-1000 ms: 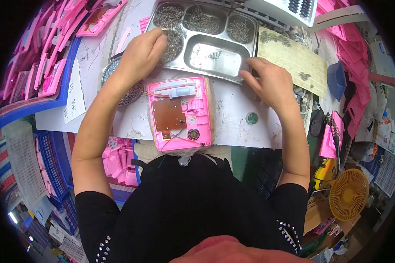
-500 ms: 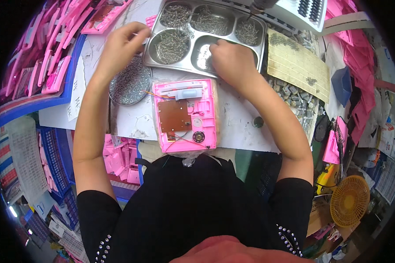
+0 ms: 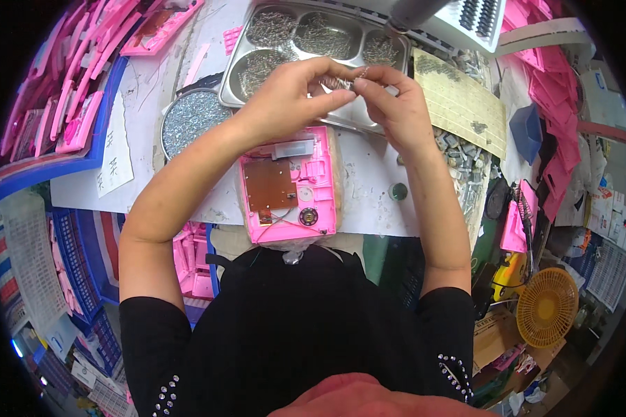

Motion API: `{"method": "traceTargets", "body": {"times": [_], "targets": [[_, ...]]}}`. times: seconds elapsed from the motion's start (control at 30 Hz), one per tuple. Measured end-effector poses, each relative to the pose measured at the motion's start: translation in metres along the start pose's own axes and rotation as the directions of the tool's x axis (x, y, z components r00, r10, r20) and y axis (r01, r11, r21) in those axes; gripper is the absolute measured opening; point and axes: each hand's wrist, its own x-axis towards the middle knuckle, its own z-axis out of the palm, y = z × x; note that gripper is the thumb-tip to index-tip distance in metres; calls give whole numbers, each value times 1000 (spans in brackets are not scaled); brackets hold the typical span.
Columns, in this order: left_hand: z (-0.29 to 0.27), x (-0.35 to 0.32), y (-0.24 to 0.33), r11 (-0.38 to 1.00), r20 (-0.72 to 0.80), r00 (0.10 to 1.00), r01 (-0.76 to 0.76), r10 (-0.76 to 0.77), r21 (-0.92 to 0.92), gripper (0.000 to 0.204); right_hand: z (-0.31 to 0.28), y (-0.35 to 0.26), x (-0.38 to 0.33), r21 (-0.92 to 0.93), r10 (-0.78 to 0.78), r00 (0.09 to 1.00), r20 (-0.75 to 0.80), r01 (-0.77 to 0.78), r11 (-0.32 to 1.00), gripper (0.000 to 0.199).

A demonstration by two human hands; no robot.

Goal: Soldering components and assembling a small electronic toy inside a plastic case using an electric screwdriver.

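Over a steel compartment tray [image 3: 227, 82] holding heaps of fine silvery springs, my two hands meet at the fingertips. My left hand [image 3: 290, 94] has its fingers curled round a few small metal springs [image 3: 337, 84]. Thumb and fingers of my right hand [image 3: 398, 104] are pinched close against them, at a tiny metal piece that looks like one of the springs. Nearer to me lies an open pink plastic casing [image 3: 325, 184]. It bears a brown circuit board [image 3: 270, 185], thin wires and a small round speaker [image 3: 308, 217]. My forearms pass either side of it.
A round dish of small screws [image 3: 193, 125] stands left of the tray. Pink casings fill a blue-edged bin [image 3: 83, 156] at far left. To the right are a yellowish card sheet [image 3: 459, 104], loose small metal parts and a blue scoop-like bin [image 3: 526, 132]. A dark tool hangs above the tray.
My left hand has moved right from beside the tray to meet my right hand. My right hand has lifted from the front compartment. The screw dish is now less covered by my arm.
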Motion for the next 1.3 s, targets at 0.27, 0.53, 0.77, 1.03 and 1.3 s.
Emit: {"method": "traceTargets", "body": {"times": [0.27, 0.53, 0.77, 1.03, 1.3], "targets": [[4, -3, 11, 947, -9, 988, -148, 157, 285, 24, -1, -17, -16, -366, 88, 996, 5, -80, 927, 23], [-3, 2, 7, 837, 299, 918, 370, -262, -402, 17, 0, 4, -12, -341, -340, 936, 93, 351, 872, 19], [-12, 7, -6, 510, 562, 771, 628, -301, -588, 13, -4, -1, -19, -756, -507, 856, 105, 400, 518, 22], [5, -2, 3, 967, 117, 987, -132, 108, 220, 22, -4, 2, -13, -466, -10, 993, 117, 64, 882, 26], [-2, -2, -1, 753, 282, 892, 450, -353, -481, 20, -1, 4, -17, -479, -305, 936, 175, 351, 804, 21]]}}
